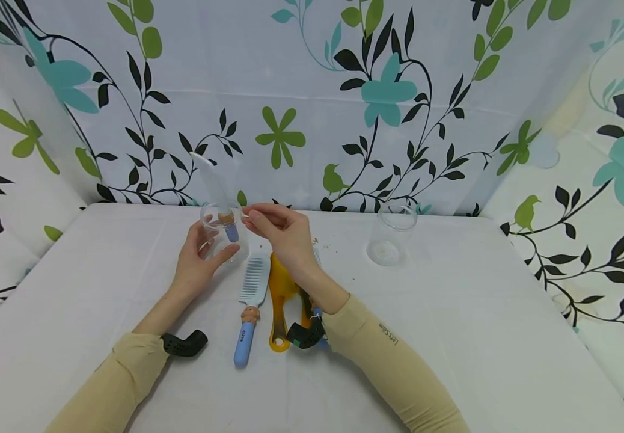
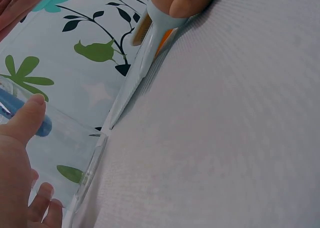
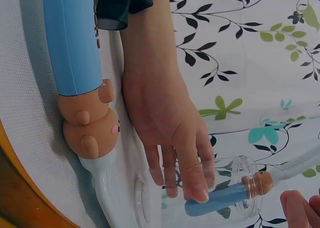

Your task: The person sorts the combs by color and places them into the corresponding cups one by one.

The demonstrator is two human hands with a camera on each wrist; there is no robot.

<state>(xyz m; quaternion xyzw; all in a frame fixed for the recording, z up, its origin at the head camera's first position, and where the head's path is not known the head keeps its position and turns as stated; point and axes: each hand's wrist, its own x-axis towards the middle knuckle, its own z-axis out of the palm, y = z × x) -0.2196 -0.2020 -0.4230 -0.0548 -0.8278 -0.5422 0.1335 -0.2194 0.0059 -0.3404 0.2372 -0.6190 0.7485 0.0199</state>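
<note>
My left hand (image 1: 204, 258) grips a clear cup (image 1: 238, 249), with the thumb across its near side. A comb (image 3: 217, 198) stands tilted in the cup, its blue handle down inside, a brown figure near the rim and pale teeth above. My right hand (image 1: 282, 234) is beside the rim, index finger and thumb close together; its fingertips (image 3: 295, 208) show at the right wrist view's edge, with nothing seen between them. A second comb (image 1: 255, 279), blue-handled with a brown figure, lies below the cup. Beside it is an orange tool (image 1: 279, 288) with a ring-ended handle, partly under my right arm.
Another clear cup (image 1: 390, 240) stands toward the back right of the white table (image 1: 452, 337). Part of a further pale comb and blue handle shows beneath the right forearm. Small brown crumbs lie behind the right hand. A patterned curtain (image 1: 312, 90) rises behind the table.
</note>
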